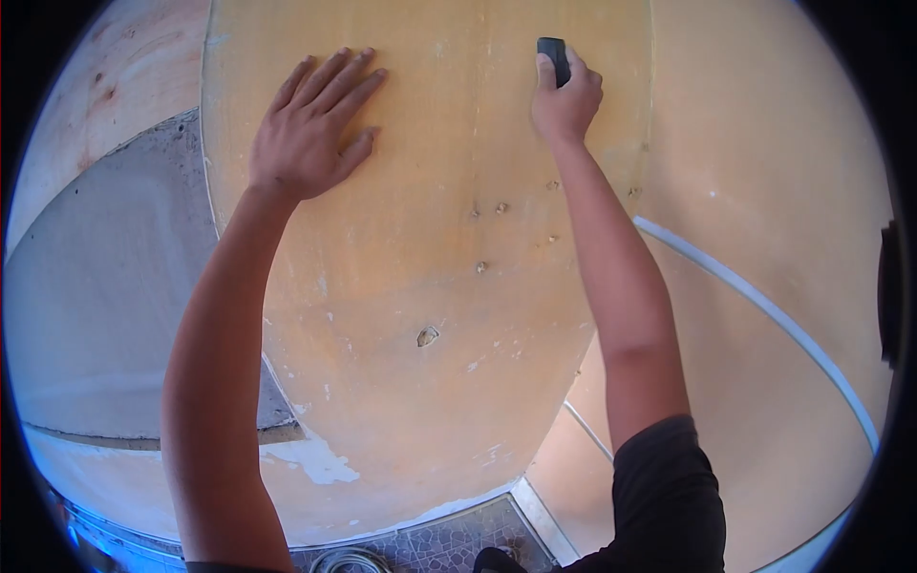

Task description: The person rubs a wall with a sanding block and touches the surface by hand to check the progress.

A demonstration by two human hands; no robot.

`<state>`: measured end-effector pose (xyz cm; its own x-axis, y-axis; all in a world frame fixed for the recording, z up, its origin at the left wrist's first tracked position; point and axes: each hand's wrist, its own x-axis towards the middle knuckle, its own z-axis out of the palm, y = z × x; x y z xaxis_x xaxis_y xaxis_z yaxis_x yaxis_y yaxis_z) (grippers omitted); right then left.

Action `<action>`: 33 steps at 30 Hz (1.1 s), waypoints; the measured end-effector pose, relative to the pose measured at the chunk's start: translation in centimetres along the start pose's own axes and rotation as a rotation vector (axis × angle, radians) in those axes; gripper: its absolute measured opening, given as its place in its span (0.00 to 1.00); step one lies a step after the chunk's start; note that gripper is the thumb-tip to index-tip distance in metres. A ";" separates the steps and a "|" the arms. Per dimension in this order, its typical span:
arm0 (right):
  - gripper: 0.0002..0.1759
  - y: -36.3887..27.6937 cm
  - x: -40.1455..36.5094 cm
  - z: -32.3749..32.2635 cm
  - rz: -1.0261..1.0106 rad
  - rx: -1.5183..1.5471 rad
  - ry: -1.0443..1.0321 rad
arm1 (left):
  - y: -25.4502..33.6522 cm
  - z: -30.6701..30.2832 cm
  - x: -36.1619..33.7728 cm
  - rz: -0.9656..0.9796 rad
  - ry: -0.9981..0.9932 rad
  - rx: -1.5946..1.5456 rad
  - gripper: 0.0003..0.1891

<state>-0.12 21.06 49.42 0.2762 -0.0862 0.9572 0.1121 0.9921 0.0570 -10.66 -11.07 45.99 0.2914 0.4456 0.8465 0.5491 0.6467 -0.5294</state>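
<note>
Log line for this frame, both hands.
left hand: open, spread on wall | right hand: gripping dark block at wall | wall: chipped spots below hands

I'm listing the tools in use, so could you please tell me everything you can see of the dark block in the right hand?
The dark block is small, near-black and roughly rectangular; its material can't be told. Its long side runs nearly upright in the picture. It seems to rest against the yellowish wall, high up, gripped between the right hand's thumb and fingers, which partly hide it.
</note>
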 end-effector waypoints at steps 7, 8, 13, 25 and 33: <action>0.21 -2.1 -4.1 -2.4 -0.420 0.301 -0.291 | 0.1 0.2 -0.2 0.022 0.021 0.011 0.32; 0.21 0.6 -1.2 -1.2 -0.390 0.240 -0.232 | 0.2 0.3 -0.3 0.022 0.029 0.010 0.32; 0.23 2.3 -0.1 0.2 0.157 -0.096 0.036 | 0.4 0.1 0.1 0.010 0.018 0.019 0.32; 0.24 2.7 -0.4 0.5 0.099 -0.009 0.103 | 0.4 -0.1 0.0 0.001 0.003 0.020 0.32; 0.24 0.1 -1.4 -1.3 -0.485 0.096 -0.137 | 0.3 0.2 -0.3 -0.007 0.017 0.003 0.31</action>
<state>0.75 21.15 47.70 0.0858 -0.5319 0.8425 0.1061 0.8457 0.5231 -10.77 -10.92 45.55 0.3012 0.4305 0.8509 0.5488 0.6514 -0.5239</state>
